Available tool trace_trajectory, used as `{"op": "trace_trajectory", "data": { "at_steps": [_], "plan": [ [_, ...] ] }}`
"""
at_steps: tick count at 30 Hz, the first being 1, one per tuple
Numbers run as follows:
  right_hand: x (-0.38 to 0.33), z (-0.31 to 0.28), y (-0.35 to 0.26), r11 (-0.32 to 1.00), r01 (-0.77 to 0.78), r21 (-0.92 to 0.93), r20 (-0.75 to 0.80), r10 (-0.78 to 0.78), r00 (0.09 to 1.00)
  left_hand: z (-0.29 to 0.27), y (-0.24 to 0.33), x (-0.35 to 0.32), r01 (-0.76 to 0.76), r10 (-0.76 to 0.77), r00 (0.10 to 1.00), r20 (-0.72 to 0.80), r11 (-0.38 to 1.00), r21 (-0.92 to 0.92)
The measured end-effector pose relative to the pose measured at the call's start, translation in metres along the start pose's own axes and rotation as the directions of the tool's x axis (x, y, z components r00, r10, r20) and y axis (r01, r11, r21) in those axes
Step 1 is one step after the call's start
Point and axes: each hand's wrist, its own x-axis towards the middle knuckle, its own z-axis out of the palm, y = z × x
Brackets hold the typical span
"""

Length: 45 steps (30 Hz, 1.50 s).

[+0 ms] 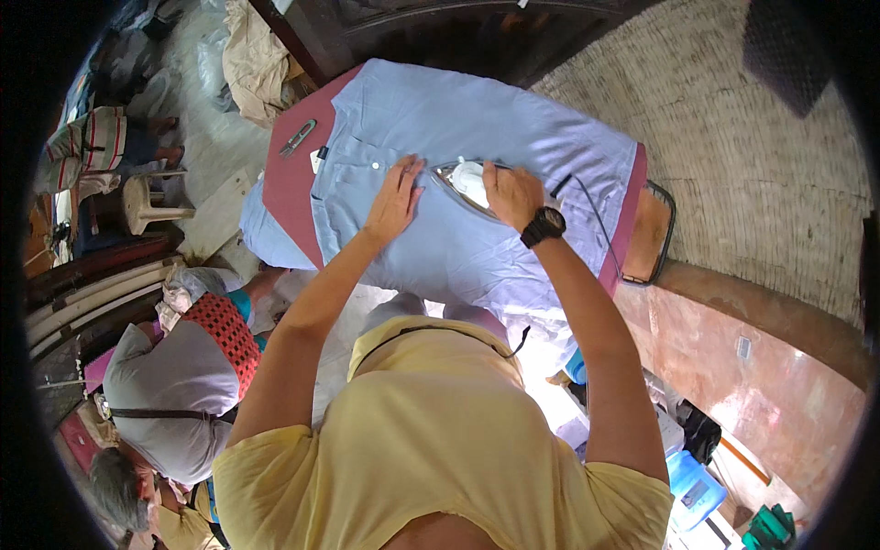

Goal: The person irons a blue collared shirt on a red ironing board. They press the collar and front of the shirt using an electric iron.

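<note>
A light blue garment (pixel 403 115) with a row of buttons and a dark label lies spread over a maroon ironing board (pixel 290 197). My right hand (pixel 515 194), with a black watch at the wrist, is wrapped round the handle of a clothes iron (pixel 466 183). The iron rests on the cloth, its pointed tip toward my left hand. Flat on the fabric to the left of that tip is my left hand (pixel 396 197), its fingers stretched out and holding nothing. Thread snips (pixel 298 137) lie on the bare maroon part at the board's left end.
The iron's black cord (pixel 598 218) trails off the board's right end, beside a metal-framed rest (pixel 656 236). At lower left a person in grey (pixel 174 390) bends low. A small stool (pixel 147 203) and another person's legs are farther left. Woven matting (pixel 697 119) covers the far right.
</note>
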Motion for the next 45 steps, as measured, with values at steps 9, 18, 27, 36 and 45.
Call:
{"op": "trace_trajectory", "data": {
  "at_steps": [9,18,27,36,45],
  "plan": [
    [-0.016,-0.052,0.135,0.987,0.088,-0.137,0.254,-0.050,0.966,0.009,-0.004,-0.006,-0.015,0.008,0.998,0.055,0.990,0.139],
    [-0.006,-0.015,0.084,0.996,0.063,-0.063,-0.005,-0.064,0.998,0.005,-0.003,-0.002,-0.016,0.013,1.000,0.028,0.995,0.094],
    [-0.015,-0.029,0.097,0.997,0.064,-0.051,0.045,-0.062,0.997,0.007,0.001,-0.003,0.001,-0.005,0.999,0.039,0.996,0.094],
    [0.004,-0.027,0.045,0.987,0.128,-0.093,0.099,-0.119,0.988,0.009,0.001,-0.003,-0.003,-0.003,0.999,0.036,0.986,0.166],
    [-0.029,-0.040,0.149,0.983,0.101,-0.153,-0.006,-0.103,0.995,0.012,0.005,-0.001,0.000,-0.002,1.000,0.015,0.989,0.146]
  ]
}}
